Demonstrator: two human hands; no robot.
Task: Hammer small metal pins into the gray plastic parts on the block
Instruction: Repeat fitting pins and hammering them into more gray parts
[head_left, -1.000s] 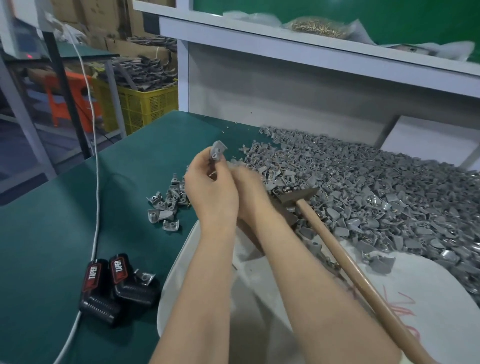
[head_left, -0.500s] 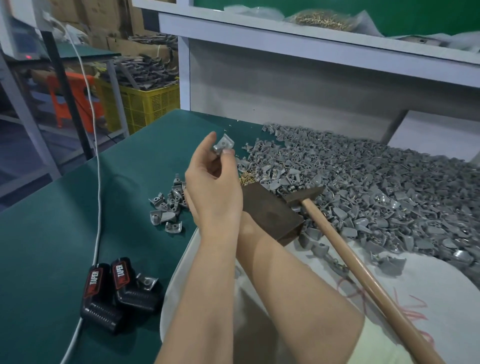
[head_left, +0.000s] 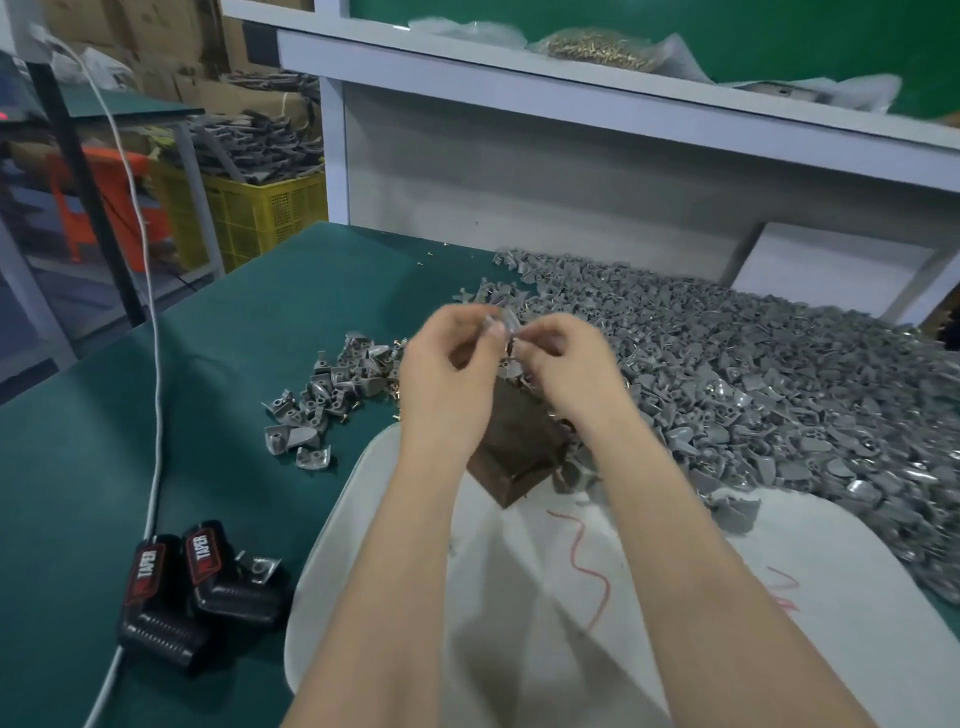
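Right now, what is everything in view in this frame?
gray plastic parts: many, gray, big pile right of block, small pile left
held part: one, gray, above the block
block: one, brown, on white sheet
brass pins: bagful, gold, on shelf; few by small pile
white sheet: one, white, near table edge
table: one, green top
black grips: two, red labels, front left
cable: one, white, left
crate: one, yellow, beyond table
left hand: pinches held part
right hand: fingertips at part, grip blurred

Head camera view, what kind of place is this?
Probably a small factory assembly bench: a huge heap of gray plastic parts on the green table, a yellow crate of dark pieces behind.
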